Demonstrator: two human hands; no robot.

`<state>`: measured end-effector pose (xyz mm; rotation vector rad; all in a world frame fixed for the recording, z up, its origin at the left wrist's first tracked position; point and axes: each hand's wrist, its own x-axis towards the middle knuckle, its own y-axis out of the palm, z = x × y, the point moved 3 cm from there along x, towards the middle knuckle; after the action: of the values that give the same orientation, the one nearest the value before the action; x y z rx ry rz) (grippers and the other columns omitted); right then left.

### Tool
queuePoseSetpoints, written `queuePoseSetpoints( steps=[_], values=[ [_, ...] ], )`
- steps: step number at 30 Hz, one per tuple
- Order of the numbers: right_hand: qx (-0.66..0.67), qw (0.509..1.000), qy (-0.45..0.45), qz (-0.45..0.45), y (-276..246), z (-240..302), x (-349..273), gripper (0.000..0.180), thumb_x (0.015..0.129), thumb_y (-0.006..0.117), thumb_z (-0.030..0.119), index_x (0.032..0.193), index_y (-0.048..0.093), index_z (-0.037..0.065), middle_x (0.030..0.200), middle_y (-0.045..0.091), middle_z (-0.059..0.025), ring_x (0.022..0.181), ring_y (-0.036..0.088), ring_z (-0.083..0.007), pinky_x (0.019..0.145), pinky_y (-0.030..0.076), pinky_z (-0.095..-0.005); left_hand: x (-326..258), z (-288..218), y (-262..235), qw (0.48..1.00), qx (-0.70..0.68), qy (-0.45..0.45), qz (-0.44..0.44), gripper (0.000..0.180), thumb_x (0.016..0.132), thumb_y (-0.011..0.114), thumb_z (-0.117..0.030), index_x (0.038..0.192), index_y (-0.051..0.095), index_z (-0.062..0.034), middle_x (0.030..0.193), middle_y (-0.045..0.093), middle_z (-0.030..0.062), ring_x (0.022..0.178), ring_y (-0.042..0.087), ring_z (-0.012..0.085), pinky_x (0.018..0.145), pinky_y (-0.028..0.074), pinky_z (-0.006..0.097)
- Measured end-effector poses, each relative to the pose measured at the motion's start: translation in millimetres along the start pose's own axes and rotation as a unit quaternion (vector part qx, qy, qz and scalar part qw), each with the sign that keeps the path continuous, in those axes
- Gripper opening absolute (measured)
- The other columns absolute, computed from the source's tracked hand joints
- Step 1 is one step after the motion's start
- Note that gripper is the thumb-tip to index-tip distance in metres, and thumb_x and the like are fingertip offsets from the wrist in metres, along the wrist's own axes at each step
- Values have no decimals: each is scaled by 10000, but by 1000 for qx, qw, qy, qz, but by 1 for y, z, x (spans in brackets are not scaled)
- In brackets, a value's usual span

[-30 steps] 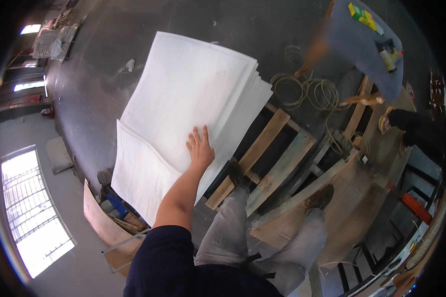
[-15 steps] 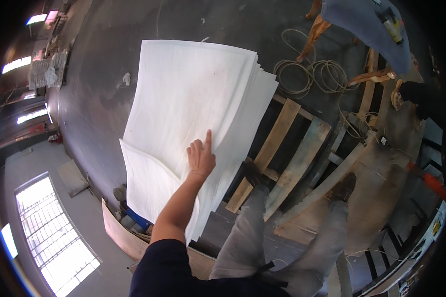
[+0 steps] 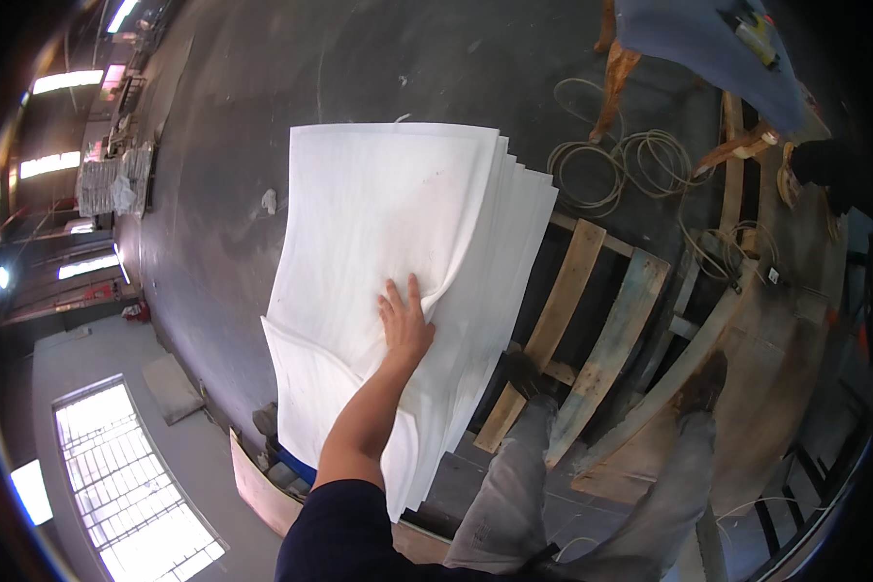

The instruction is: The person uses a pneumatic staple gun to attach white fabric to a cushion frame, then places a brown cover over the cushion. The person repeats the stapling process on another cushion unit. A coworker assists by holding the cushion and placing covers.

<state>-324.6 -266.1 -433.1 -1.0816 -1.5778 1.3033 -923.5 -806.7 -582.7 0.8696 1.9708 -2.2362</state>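
My left hand (image 3: 407, 325) lies palm down on a stack of large white sheets (image 3: 359, 223). Its fingers are spread and pressed on the top sheet, holding nothing that shows. Just right of the fingertips a raised crease (image 3: 443, 288) runs through the top sheet. Along the right side the sheets' edges fan out in steps. At the lower left, a corner of sheet (image 3: 306, 354) is folded up in a curve. My right hand is out of view.
Slatted wooden pallets (image 3: 606, 320) lie right of the stack near my feet. Beyond them are coils of thin hose (image 3: 592, 179) and a wooden-legged piece draped in blue-grey cloth (image 3: 689, 39). Brown board (image 3: 737, 388) lies under my right foot. Someone's dark-clothed leg (image 3: 829, 170) shows at right.
My left hand has gone from a stretched index finger with the others curled to spread fingers on the sheet. The crease beside it stands out more. The whole view has shifted.
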Motion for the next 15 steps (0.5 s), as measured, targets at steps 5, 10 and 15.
queuePoseSetpoints(
  steps=[5, 10, 15],
  values=[
    [2, 1000, 12, 2, -5, 3, -12, 599, 1112, 672, 505, 1243, 678, -80, 1223, 666, -394, 1134, 646, -568, 999, 534, -644, -34, 43, -98, 990, -108, 78, -37, 1137, 790, 853, -65, 1770, 281, -129, 1705, 437, 327, 1567, 462, 507, 1277, 424, 549],
    [-7, 1000, 24, -1, -13, 2, -28, 614, 1112, 664, 522, 1222, 672, -82, 1212, 656, -398, 1130, 636, -577, 995, 527, -656, -74, 101, -281, 974, -160, -27, -157, 877, 856, 818, -145, 1655, 456, -126, 1270, 792, 248, 1211, 766, 450, 1039, 599, 505],
    [3, 1000, 4, -1, -30, -2, -13, 631, 1112, 656, 540, 1202, 667, -84, 1200, 646, -402, 1125, 625, -586, 992, 520, -668, -46, 134, -311, 967, -121, -92, -206, 595, 894, 849, -227, 1428, 689, -19, 1189, 818, 233, 1048, 812, 379, 942, 617, 459]
  ],
)
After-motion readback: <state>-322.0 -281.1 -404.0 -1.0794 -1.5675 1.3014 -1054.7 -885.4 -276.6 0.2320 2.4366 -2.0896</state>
